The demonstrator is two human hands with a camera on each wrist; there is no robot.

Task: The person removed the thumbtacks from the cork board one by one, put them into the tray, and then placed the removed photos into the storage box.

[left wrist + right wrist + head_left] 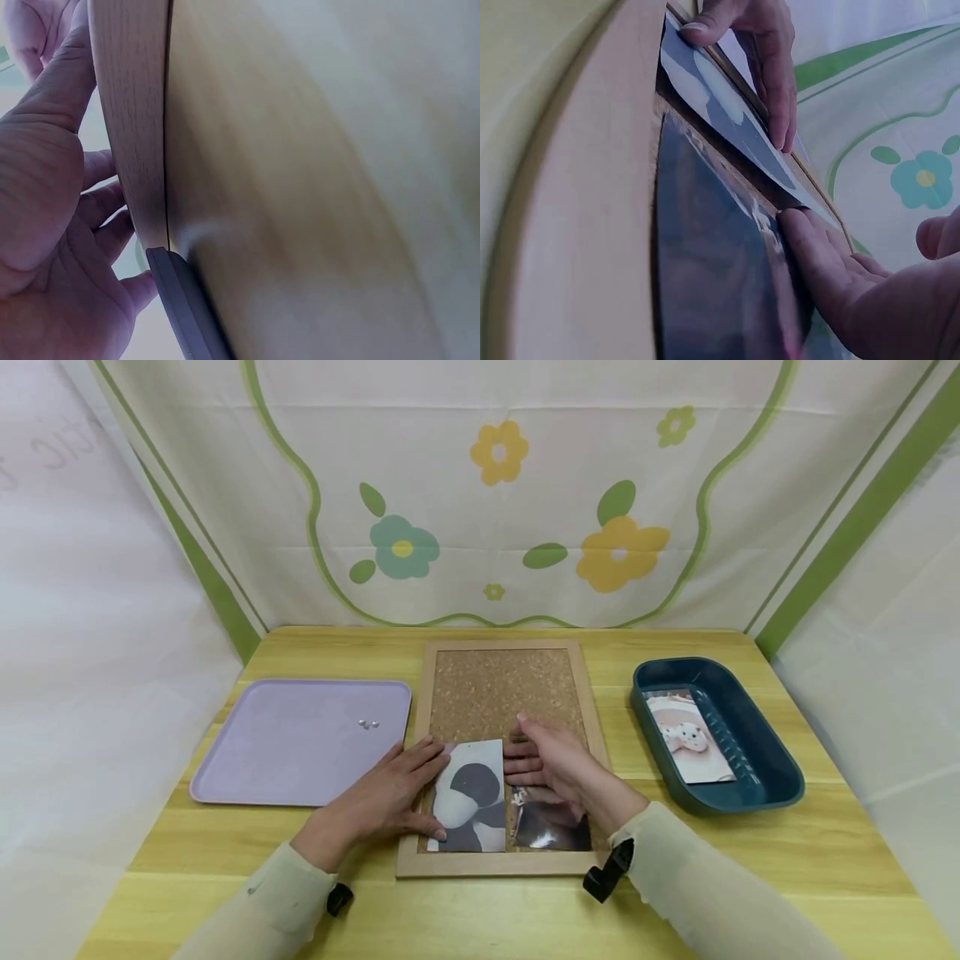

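Observation:
A wood-framed cork board (506,689) lies on the table before me. On its lower left is a card (480,822) printed with grey and white rounded shapes. My left hand (393,789) rests along the card's left edge, thumb near the bottom corner and fingers extended over the frame. Beside the card's right edge is my right hand (557,760), fingers straight, fingertips right at that edge in the right wrist view. Beneath this hand a dark glossy photo (551,828) lies on the lower right of the cork, its upper part partly hidden.
To the left lies a lavender tray (292,752) with several small silvery pieces (367,724) on it. A dark teal basin (765,777) stands at the right, holding another photo (693,743). A flowered white curtain (495,527) hangs behind the table.

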